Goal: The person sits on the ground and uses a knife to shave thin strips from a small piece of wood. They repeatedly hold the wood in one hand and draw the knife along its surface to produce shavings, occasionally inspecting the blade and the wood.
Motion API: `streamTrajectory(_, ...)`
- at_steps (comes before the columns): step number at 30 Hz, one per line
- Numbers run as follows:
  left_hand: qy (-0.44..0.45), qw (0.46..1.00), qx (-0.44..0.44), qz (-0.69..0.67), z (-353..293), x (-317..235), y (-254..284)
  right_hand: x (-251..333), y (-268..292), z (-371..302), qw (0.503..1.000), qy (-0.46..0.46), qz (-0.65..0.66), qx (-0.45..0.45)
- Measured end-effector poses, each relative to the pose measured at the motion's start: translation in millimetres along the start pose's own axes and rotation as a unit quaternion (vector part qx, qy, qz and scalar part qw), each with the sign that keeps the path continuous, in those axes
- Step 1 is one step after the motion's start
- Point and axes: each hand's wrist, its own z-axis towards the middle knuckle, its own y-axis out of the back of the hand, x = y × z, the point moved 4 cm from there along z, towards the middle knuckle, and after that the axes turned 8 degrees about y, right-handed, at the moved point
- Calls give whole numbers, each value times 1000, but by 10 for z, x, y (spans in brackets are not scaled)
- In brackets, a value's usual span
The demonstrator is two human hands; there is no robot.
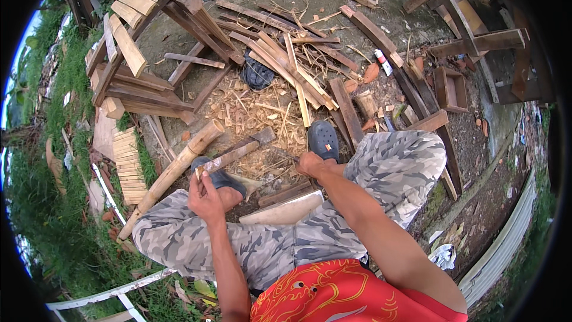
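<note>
My left hand (204, 198) is closed, its thumb and fingertips pinching a small brown piece of wood (199, 172) above my left clog (233, 186). Just beyond these fingertips, a flat wooden strip (241, 149) slants up to the right. My right hand (311, 166) is a fist beside my right clog (323, 140). A dark, narrow blade-like tool (287, 154) sticks out of it toward the left; its handle is hidden in the fist. Between my legs lies a pale board (286, 210).
Wood shavings (256, 107) cover the ground ahead, below a pile of wooden strips (292, 65). A bamboo pole (173, 179) leans by my left leg. A slatted wooden frame (134, 53) stands far left. A glue tube (383, 62) and an open wooden box (451, 89) lie right.
</note>
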Motion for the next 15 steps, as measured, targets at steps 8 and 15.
streamTrajectory(8, 72, 995, -34, -61, 80, 113, 42, 87, 26, 23, 999, -7, 1, 40)
streamTrajectory(15, 185, 972, 7, -142, 96, 243, 166, 306, 80, 53, 1000, -4, 11, 14)
